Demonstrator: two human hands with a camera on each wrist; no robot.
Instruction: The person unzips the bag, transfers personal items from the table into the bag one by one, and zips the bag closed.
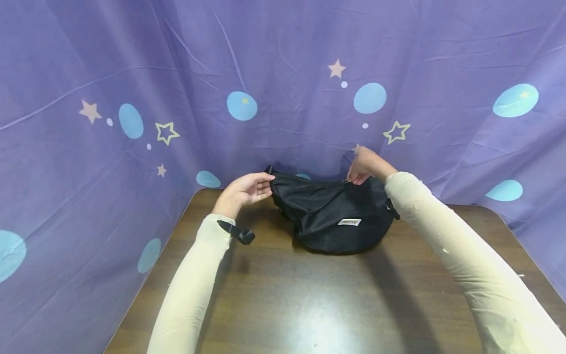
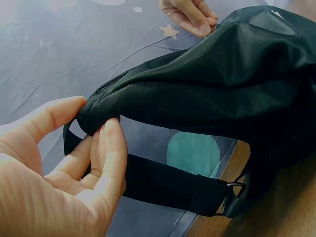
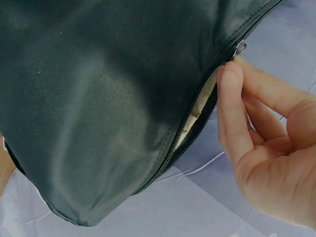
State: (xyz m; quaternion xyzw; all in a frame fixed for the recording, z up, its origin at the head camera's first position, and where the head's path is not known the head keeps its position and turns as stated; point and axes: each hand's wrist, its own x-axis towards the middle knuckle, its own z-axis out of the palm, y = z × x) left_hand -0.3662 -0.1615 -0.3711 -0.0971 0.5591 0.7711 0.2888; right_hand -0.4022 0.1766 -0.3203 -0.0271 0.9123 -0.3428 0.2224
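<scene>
Left hand (image 2: pixel 64 168) pinches bag (image 1: pixel 333 214) end | right hand (image 3: pixel 269 148) pinches zipper pull (image 3: pixel 240 48) | zip judged partly open, remainder outstanding.

Purple star-print backdrop, dark wooden desk.
A purple cloth (image 1: pixel 283 59) with pale blue ovals and cream stars hangs wrinkled behind and along both sides of the dark brown wooden desk (image 1: pixel 309 305); a soft glare sits near the desk's front edge.
</scene>
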